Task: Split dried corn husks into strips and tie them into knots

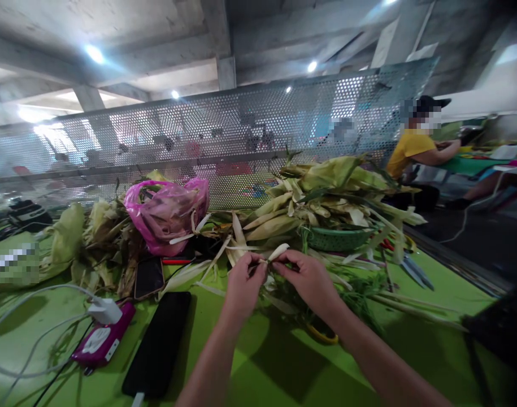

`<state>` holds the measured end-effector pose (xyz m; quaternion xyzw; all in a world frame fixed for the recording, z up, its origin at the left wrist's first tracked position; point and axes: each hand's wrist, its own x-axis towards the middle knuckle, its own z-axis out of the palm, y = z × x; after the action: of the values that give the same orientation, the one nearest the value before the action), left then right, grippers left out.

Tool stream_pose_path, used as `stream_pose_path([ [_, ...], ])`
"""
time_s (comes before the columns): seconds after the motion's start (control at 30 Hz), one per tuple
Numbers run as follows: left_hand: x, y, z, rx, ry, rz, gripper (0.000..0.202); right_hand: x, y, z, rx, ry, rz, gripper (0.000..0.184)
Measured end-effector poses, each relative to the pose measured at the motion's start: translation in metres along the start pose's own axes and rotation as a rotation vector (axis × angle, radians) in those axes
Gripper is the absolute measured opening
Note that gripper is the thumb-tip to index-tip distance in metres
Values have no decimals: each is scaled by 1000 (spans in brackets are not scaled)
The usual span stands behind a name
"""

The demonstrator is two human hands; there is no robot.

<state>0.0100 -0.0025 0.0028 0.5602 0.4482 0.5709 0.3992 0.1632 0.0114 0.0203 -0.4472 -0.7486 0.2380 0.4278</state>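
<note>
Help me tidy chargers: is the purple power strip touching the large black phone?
Apart: the head view shows green table between the purple power strip and large black phone.

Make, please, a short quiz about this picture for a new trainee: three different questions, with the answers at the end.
1. What do the left hand and the right hand pinch?
2. True or false: the pink plastic bag is to the left of the green basket.
3. The table is: A) red, B) green, C) white.

Key: 1. A pale strip, probably husk. 2. True. 3. B.
</note>
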Motion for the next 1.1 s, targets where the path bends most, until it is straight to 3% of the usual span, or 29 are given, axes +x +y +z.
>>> stream_pose_path([
  [0.2,-1,7,-1,-54,-46,-69,16,1,-3,-5,-102,-44,-97,10],
  [0.37,-1,6,-3,-124,-21,-81,20,0,-8,-6,-138,-92,-150,14],
  [0.57,0,4,-4,-167,1,-67,13,-1,-4,1,132,-100,-35,15],
  [0.67,-1,4,-4,-120,-13,-41,10,-3,-2,5,193,-16,-15,16],
  [0.87,0,-3,1,-107,-39,-89,10,-8,-2,9,-54,130,-194,18],
  [1.0,4,-6,-6,-104,0,-66,8,-1,7,-1,-91,57,-107,16],
  [1.1,8,-5,-13,-184,110,-82,10,4,10,-18,-160,119,-56,23],
])
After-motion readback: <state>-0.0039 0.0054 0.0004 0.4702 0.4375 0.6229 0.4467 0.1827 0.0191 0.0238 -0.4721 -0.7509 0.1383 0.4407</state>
